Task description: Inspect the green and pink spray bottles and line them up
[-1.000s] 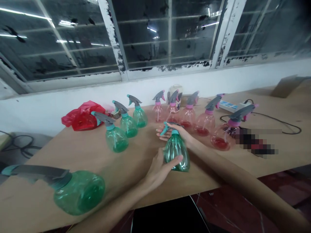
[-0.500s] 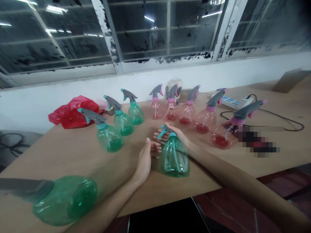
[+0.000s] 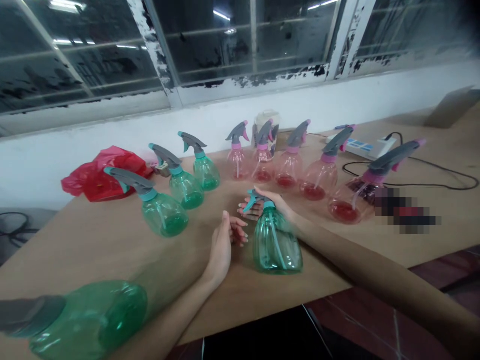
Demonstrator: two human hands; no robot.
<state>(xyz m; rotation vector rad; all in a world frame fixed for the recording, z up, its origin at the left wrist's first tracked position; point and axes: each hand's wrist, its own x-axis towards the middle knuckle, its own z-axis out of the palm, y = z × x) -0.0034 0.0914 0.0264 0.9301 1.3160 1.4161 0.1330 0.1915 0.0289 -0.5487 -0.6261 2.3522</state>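
Observation:
A green spray bottle stands upright near the front edge of the wooden table. My right hand is wrapped round its grey and teal trigger head. Just left of the bottle, my left hand rests on the table on its edge, fingers loosely curled, holding nothing and a little apart from the bottle.
Three more green spray bottles stand in a row at left, several pink ones at right. A large green bottle sits at the near left corner. A red plastic bag, a power strip and black cable lie behind.
My left hand let go of the green bottle's body and drew back to its left. The bottle, tilted a second ago, now stands upright. The view has shifted slightly.

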